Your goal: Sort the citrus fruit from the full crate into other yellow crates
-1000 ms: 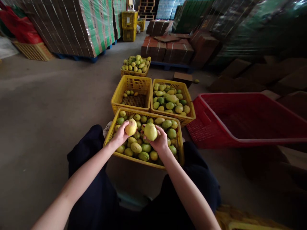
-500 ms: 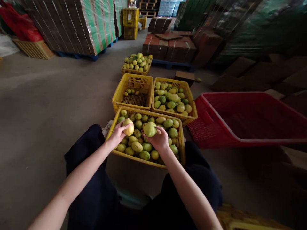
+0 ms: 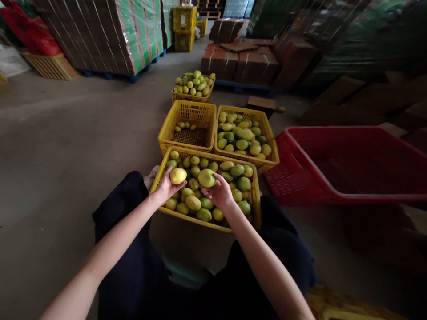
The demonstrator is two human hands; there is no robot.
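- Head view, the hands: the left hand [image 3: 166, 186] is curled around a yellow fruit [image 3: 178, 176], palm turned up, holding it just above the near crate [image 3: 207, 223]. The right hand [image 3: 218, 192] has its fingers closed round a greener fruit [image 3: 207, 178], held just beside the yellow one, the two fruits near each other but not touching as far as I can see.
- Head view, the near crate: it sits on the floor [image 3: 66, 146] between the person's knees and is well filled with mixed green and yellow fruit. Judging by that, most of this crate is yet to be gone through.
- Head view, the crates beyond: the left yellow crate [image 3: 187, 146] touching the near one holds only a few small fruits at its far end, its mesh bottom mostly bare. The right yellow crate [image 3: 263, 165] beside it is heaped well up. I'd guess one has taken far more than the other so far.
- Head view, farther off: a fourth crate [image 3: 191, 97] behind those is piled high with fruit. A big red crate [image 3: 347, 195] lies tilted to the right, with nothing in it that I can see.
- Head view, surroundings: wrapped stacks of flat cardboard [image 3: 100, 35] stand on pallets at the back left, and brown boxes [image 3: 240, 66] behind the crates.
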